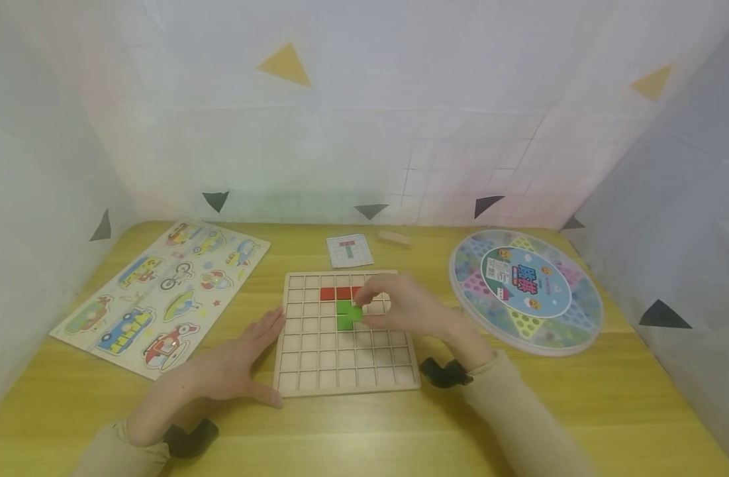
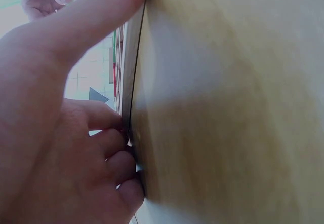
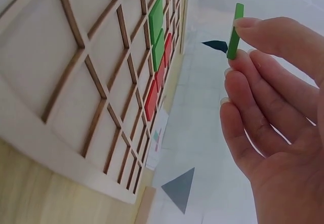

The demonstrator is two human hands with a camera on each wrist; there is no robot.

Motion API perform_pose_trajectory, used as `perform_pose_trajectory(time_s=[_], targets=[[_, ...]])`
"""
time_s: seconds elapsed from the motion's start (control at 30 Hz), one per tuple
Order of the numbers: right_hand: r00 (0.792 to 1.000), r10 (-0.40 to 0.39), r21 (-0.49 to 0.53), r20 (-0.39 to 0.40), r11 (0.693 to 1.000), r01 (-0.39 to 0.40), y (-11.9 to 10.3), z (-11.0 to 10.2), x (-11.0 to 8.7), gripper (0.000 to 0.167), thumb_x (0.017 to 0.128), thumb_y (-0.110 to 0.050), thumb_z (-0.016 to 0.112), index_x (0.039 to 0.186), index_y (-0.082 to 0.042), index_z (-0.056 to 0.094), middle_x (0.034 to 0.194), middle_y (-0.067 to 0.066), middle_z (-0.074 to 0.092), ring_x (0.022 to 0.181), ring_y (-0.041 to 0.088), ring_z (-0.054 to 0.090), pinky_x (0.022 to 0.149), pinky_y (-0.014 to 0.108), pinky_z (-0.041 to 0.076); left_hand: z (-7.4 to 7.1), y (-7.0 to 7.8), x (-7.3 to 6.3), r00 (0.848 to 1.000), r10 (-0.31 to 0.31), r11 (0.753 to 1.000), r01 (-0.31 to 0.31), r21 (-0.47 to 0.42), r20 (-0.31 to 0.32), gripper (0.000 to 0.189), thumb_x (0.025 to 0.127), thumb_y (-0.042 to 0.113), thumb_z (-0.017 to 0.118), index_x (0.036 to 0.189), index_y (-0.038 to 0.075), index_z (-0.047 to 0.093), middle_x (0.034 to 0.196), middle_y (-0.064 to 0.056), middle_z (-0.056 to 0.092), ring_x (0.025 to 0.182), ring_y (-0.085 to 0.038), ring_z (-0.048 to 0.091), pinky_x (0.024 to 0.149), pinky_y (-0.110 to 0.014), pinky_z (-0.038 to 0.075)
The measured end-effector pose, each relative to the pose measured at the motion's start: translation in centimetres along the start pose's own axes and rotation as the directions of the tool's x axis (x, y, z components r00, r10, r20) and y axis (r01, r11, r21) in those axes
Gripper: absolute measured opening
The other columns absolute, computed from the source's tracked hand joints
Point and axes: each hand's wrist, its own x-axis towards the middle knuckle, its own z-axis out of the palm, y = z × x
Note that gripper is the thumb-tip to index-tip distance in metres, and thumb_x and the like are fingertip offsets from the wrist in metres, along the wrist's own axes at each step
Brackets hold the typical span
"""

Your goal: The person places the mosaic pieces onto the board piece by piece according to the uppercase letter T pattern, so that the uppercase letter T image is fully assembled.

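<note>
A square wooden grid board (image 1: 309,361) lies on the table. Three red tiles (image 1: 328,293) form a row in its upper part, and two green tiles (image 1: 343,324) sit below the middle one. Above the board my right hand (image 1: 408,306) pinches another green tile (image 3: 235,31) between thumb and index finger; in the right wrist view it is on edge, apart from the grid. My left hand (image 1: 230,368) rests along the board's left side, fingers touching the edge and thumb near the lower left corner. The left wrist view shows these fingers (image 2: 121,165) against the board's side.
Behind the board lies a small gridded card (image 1: 339,257) with a red and green T pattern. Beside it is a wooden strip (image 1: 394,238). A vehicle picture puzzle (image 1: 161,298) lies left; a round Chinese checkers board (image 1: 468,265) lies right. A papered wall (image 1: 352,146) stands behind.
</note>
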Motion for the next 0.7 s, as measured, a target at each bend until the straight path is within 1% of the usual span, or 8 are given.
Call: perform_pose_trajectory(time_s=[0.17, 0.27, 0.4, 0.53, 0.7], targets=[[0.999, 0.03, 0.04, 0.024, 0.999, -0.031, 0.3, 0.6, 0.2, 0.023, 0.084, -0.013, 0.08, 0.105, -0.01, 0.072, 0.102, -0.002, 0.073, 0.099, 0.021, 0.068, 0.091, 0.042, 0.057, -0.1, 0.1, -0.1, 1.0, -0.006, 1.0, 0.006, -0.01, 0.0, 0.131, 0.068, 0.069, 0.077, 0.161, 0.009, 0.008, 0.169, -0.01, -0.005, 0.152, -0.044, 0.004, 0.12, -0.062, 0.016], [0.999, 0.035, 0.052, 0.023, 0.998, -0.036, 0.5, 0.9, 0.3, 0.022, 0.084, -0.011, 0.079, 0.104, -0.009, 0.073, 0.101, -0.001, 0.073, 0.099, 0.025, 0.069, 0.091, 0.043, 0.057, 0.0, 0.2, -0.1, 1.0, -0.001, 1.0, 0.001, -0.009, -0.001, 0.131, 0.069, 0.069, 0.077, 0.161, 0.009, 0.008, 0.169, -0.011, -0.005, 0.152, -0.044, 0.004, 0.12, -0.062, 0.016], [0.999, 0.043, 0.058, 0.024, 0.997, -0.045, 0.7, 1.0, 0.5, 0.022, 0.083, -0.009, 0.079, 0.104, -0.008, 0.073, 0.101, 0.0, 0.074, 0.1, 0.025, 0.069, 0.091, 0.043, 0.057, -0.1, 0.1, -0.1, 1.0, -0.004, 1.0, 0.004, -0.005, -0.001, 0.131, 0.069, 0.07, 0.076, 0.161, 0.009, 0.007, 0.169, -0.011, -0.006, 0.152, -0.045, 0.004, 0.12, -0.062, 0.016], [0.998, 0.061, 0.069, 0.032, 0.996, -0.063, 0.8, 1.4, 0.7, 0.023, 0.084, -0.01, 0.079, 0.105, -0.009, 0.073, 0.102, -0.001, 0.073, 0.1, 0.021, 0.068, 0.091, 0.042, 0.057, -0.1, 0.0, 0.0, 1.0, -0.012, 1.0, 0.012, -0.006, 0.001, 0.131, 0.068, 0.07, 0.076, 0.162, 0.01, 0.006, 0.169, -0.011, -0.006, 0.152, -0.044, 0.004, 0.12, -0.062, 0.016], [0.998, 0.058, 0.104, 0.039, 0.993, -0.062, 0.6, 2.1, 0.9, 0.022, 0.084, -0.008, 0.079, 0.105, -0.008, 0.072, 0.103, 0.001, 0.073, 0.1, 0.023, 0.067, 0.092, 0.041, 0.057, 0.0, -0.1, 0.0, 1.0, -0.013, 1.0, 0.013, -0.006, 0.001, 0.131, 0.068, 0.07, 0.076, 0.162, 0.012, 0.005, 0.169, -0.01, -0.006, 0.152, -0.044, 0.003, 0.12, -0.061, 0.016]])
